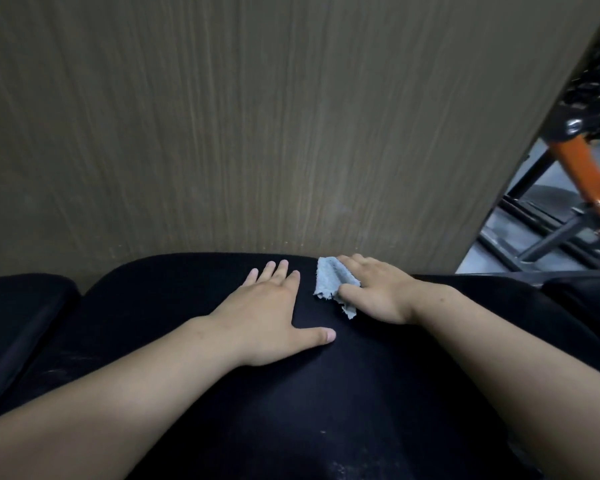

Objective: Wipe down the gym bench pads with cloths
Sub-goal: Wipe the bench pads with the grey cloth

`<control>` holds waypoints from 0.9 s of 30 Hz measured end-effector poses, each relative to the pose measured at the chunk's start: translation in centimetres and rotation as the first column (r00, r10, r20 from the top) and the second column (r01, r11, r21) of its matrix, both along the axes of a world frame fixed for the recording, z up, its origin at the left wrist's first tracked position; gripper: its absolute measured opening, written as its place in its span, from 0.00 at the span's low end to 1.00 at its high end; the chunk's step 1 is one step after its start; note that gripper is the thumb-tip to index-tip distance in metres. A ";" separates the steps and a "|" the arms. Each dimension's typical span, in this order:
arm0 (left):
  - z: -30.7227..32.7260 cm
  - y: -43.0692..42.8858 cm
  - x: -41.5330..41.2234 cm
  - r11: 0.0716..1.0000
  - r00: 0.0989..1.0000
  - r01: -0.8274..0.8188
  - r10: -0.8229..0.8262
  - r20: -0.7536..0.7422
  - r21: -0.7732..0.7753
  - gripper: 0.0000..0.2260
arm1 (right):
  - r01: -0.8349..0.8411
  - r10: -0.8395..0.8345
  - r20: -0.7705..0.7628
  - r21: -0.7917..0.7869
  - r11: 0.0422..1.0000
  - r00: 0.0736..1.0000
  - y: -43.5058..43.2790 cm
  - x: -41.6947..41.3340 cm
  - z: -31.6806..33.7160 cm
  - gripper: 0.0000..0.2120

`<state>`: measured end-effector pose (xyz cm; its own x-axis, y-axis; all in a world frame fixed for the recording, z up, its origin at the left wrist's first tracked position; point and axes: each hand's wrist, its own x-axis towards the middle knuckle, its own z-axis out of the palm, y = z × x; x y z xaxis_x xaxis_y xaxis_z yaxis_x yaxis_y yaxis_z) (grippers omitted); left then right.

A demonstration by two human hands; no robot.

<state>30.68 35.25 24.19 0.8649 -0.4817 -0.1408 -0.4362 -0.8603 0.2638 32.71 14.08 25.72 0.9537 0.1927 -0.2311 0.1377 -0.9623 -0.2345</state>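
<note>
A black bench pad (174, 299) fills the lower half of the head view, its far end rounded against a wall. My left hand (267, 313) lies flat on the pad with fingers spread and thumb out, holding nothing. Just to its right, my right hand (378, 292) presses a small light-blue cloth (333, 282) onto the pad near the far edge. The cloth is bunched under the fingers, and a frayed corner sticks out below the thumb.
A brown wood-grain wall panel (257, 116) rises directly behind the pad. A second black pad (18, 306) sits at the left, separated by a gap. At the right, an orange and black machine frame (589, 188) stands on a grey floor.
</note>
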 end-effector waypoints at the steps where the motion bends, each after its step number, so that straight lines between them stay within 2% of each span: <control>1: 0.0 -1.0 -0.1 1.000 1.000 0.015 -0.015 0.001 0.003 0.51 | 0.002 -0.002 0.006 0.000 1.000 1.000 -0.7 -0.3 -0.1 0.41; 4: 0.2 -3.6 -0.3 0.999 0.999 0.053 -0.053 -0.003 0.006 0.52 | 0.001 -0.001 0.010 0.016 1.000 1.000 -2.9 -1.0 -0.4 0.39; 8: 0.4 -6.8 -0.4 0.995 0.996 0.094 -0.094 -0.008 0.017 0.52 | 0.014 -0.015 0.028 0.043 0.999 0.999 -6.1 -2.2 -0.5 0.44; 16: 0.9 -12.4 -0.6 0.992 0.991 0.129 -0.129 -0.047 0.010 0.54 | 0.047 -0.050 0.037 0.080 0.996 0.998 -10.8 -3.4 -0.3 0.42; 19: 0.7 -13.1 -0.1 0.991 0.993 0.115 -0.112 -0.044 0.066 0.58 | 0.097 -0.093 -0.045 0.111 0.989 0.995 -12.7 -3.7 0.7 0.40; 22: 0.4 -13.1 0.2 0.986 0.993 0.119 -0.117 -0.024 0.113 0.58 | 0.133 -0.120 -0.201 0.054 0.990 0.972 -13.7 -4.1 2.6 0.43; 23: 0.4 -13.2 0.2 0.985 0.993 0.121 -0.119 -0.023 0.126 0.58 | 0.153 -0.139 -0.242 0.040 0.987 0.960 -13.6 -4.2 3.4 0.41; 25: 0.7 -13.3 0.1 0.979 0.992 0.127 -0.124 -0.028 0.159 0.58 | 0.244 -0.209 -0.254 0.113 0.963 0.944 -13.1 -4.0 4.6 0.27; 27: 1.1 -13.5 0.1 0.973 0.992 0.129 -0.124 -0.037 0.193 0.58 | 0.330 -0.300 -0.161 0.209 0.921 0.940 -12.0 -3.0 4.8 0.19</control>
